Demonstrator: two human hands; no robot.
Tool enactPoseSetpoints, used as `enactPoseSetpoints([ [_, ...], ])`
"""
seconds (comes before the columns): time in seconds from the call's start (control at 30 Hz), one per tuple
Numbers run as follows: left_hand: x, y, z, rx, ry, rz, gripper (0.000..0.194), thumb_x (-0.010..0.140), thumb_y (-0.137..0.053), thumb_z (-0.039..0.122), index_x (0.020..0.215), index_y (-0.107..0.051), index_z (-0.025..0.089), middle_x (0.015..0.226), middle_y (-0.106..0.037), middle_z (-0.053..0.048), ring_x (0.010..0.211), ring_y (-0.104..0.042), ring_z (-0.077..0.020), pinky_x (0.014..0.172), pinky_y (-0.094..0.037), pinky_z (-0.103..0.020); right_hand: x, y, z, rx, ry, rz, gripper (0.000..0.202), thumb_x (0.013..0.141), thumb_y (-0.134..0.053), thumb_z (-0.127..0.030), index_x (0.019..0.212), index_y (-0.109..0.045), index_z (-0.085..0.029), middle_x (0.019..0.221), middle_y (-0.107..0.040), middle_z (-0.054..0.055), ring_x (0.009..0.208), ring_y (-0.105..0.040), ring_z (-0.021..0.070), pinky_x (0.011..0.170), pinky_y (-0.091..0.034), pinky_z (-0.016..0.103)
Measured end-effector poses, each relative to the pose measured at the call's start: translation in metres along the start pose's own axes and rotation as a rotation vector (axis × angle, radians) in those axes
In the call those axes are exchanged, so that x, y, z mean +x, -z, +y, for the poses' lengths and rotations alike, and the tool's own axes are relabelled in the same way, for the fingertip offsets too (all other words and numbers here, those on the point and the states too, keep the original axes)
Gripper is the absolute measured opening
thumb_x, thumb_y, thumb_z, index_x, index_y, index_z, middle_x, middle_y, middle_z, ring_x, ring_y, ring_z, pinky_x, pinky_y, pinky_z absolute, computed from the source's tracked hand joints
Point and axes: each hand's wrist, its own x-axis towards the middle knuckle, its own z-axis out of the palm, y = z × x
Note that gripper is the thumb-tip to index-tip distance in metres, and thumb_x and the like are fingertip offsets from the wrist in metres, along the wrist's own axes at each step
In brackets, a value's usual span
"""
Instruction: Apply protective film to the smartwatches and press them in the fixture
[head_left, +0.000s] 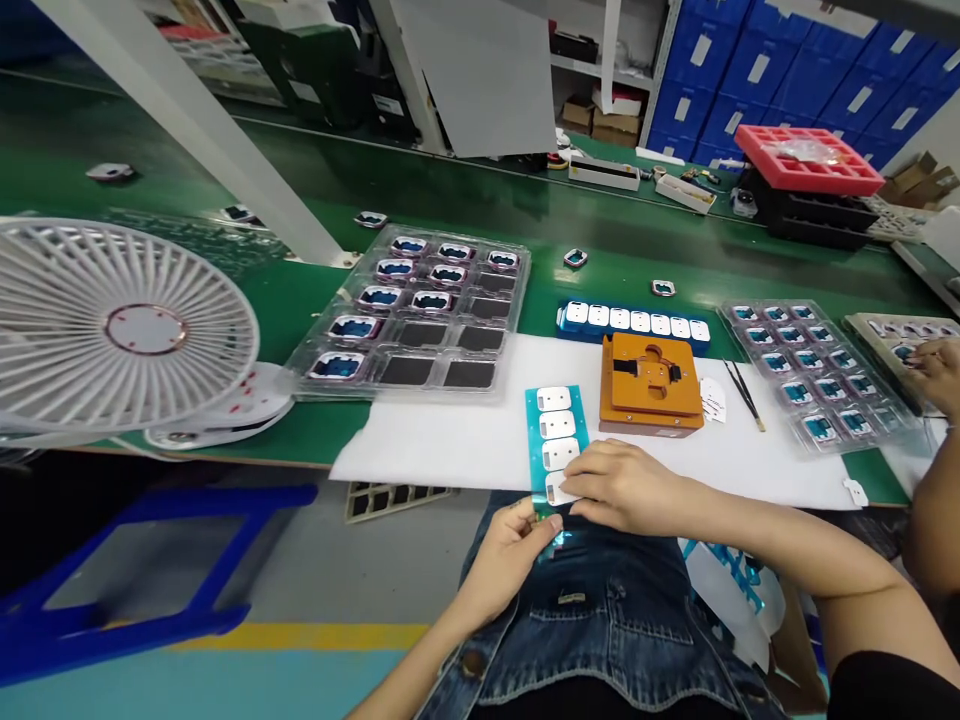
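A blue backing strip [535, 440] with a column of white stickers [557, 424] hangs slightly over the near table edge. My left hand [510, 548] pinches the strip's lower end between thumb and fingers, where the film bends down over my lap. Stretched out from the right, my right hand [622, 485] has its fingertips on the lowest white sticker; whether they lift its edge I cannot see. Just beyond my right hand stands an orange fixture block [649, 385] with a shaped recess. A stack of blue sticker strips [634, 322] lies behind the block.
Left of me, a clear tray [480, 375] holds several housings; another filled tray [814, 375] lies right. Black tweezers [742, 395] rest on the white foam sheet [435, 440]. A fan [142, 330] stands far left. Another person's hand [937, 370] works at the right edge.
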Motion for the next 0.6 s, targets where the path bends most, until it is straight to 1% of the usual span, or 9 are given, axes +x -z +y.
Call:
enactPoseSetpoints([
  [0.07, 0.000, 0.002, -0.003, 0.047, -0.016, 0.008, 0.031, 0.073, -0.066, 0.045, 0.070, -0.065, 0.014, 0.061, -0.052, 0.001, 0.058, -0.041, -0.0113, 0.057, -0.037, -0.024, 0.002, -0.009, -0.001, 0.035, -0.072, -0.072, 0.013, 0.085, -0.062, -0.023, 0.093, -0.066, -0.014, 0.094, -0.068, 0.008, 0.087, -0.061, 0.0177, 0.079, -0.049, 0.030],
  [0.13, 0.000, 0.003, -0.005, 0.086, -0.038, 0.012, 0.031, 0.074, -0.064, 0.045, 0.070, -0.066, 0.014, 0.063, -0.053, 0.000, 0.060, -0.042, -0.0120, 0.058, -0.036, -0.024, 0.005, -0.014, -0.003, 0.042, -0.142, -0.103, 0.009, 0.082, -0.065, -0.021, 0.089, -0.066, -0.015, 0.089, -0.067, 0.007, 0.084, -0.061, 0.0174, 0.076, -0.048, 0.029],
  [0.2, 0.001, 0.004, -0.007, 0.102, -0.049, 0.014, 0.031, 0.075, -0.064, 0.044, 0.072, -0.068, 0.014, 0.065, -0.054, 0.000, 0.062, -0.042, -0.0126, 0.059, -0.036, -0.024, 0.009, -0.014, -0.005, 0.041, -0.190, -0.109, 0.005, 0.081, -0.066, -0.019, 0.084, -0.066, -0.015, 0.083, -0.067, 0.006, 0.078, -0.060, 0.0167, 0.071, -0.047, 0.028],
  [0.27, 0.001, 0.005, -0.007, 0.089, -0.036, 0.013, 0.032, 0.074, -0.064, 0.045, 0.080, -0.069, 0.014, 0.068, -0.055, -0.001, 0.064, -0.044, -0.0135, 0.061, -0.037, -0.025, 0.014, -0.009, -0.006, 0.075, -0.212, -0.060, 0.004, 0.082, -0.063, -0.017, 0.080, -0.066, -0.015, 0.077, -0.067, 0.004, 0.073, -0.060, 0.0151, 0.067, -0.046, 0.026],
  [0.37, -0.002, 0.007, -0.006, 0.073, 0.000, 0.011, 0.036, 0.075, -0.062, 0.048, 0.088, -0.068, 0.014, 0.070, -0.056, -0.001, 0.065, -0.045, -0.0143, 0.063, -0.039, -0.026, 0.018, 0.018, 0.003, 0.131, -0.246, 0.185, 0.012, 0.086, -0.058, -0.016, 0.078, -0.067, -0.016, 0.076, -0.068, 0.003, 0.074, -0.059, 0.0139, 0.069, -0.046, 0.026],
  [0.43, -0.004, 0.010, -0.002, 0.147, 0.001, -0.010, 0.036, 0.077, -0.060, 0.050, 0.084, -0.066, 0.015, 0.065, -0.052, 0.000, 0.062, -0.043, -0.0134, 0.061, -0.038, -0.025, 0.017, 0.046, 0.021, 0.105, -0.313, 0.338, 0.012, 0.084, -0.060, -0.018, 0.076, -0.069, -0.018, 0.077, -0.069, 0.002, 0.077, -0.059, 0.0153, 0.074, -0.045, 0.029],
  [0.47, -0.005, 0.013, 0.001, 0.215, -0.007, -0.027, 0.035, 0.077, -0.059, 0.050, 0.080, -0.064, 0.015, 0.062, -0.049, 0.001, 0.059, -0.041, -0.0127, 0.059, -0.037, -0.024, 0.015, 0.061, 0.033, 0.081, -0.368, 0.367, 0.011, 0.082, -0.062, -0.018, 0.073, -0.069, -0.019, 0.077, -0.068, 0.001, 0.078, -0.058, 0.0162, 0.076, -0.045, 0.031],
  [0.53, -0.008, 0.021, 0.010, 0.378, -0.018, -0.067, 0.033, 0.076, -0.060, 0.049, 0.074, -0.063, 0.016, 0.059, -0.046, 0.002, 0.057, -0.039, -0.0124, 0.056, -0.034, -0.023, 0.010, 0.088, 0.059, 0.054, -0.497, 0.331, 0.012, 0.078, -0.066, -0.019, 0.066, -0.069, -0.020, 0.072, -0.064, 0.001, 0.077, -0.056, 0.0169, 0.075, -0.044, 0.033],
  [0.6, -0.010, 0.032, 0.023, 0.526, -0.008, -0.092, 0.031, 0.073, -0.062, 0.047, 0.077, -0.066, 0.017, 0.062, -0.051, 0.001, 0.057, -0.042, -0.0133, 0.055, -0.034, -0.022, 0.004, 0.103, 0.083, 0.081, -0.596, 0.220, 0.011, 0.074, -0.067, -0.019, 0.063, -0.069, -0.019, 0.070, -0.061, 0.001, 0.073, -0.056, 0.0163, 0.071, -0.043, 0.032],
])
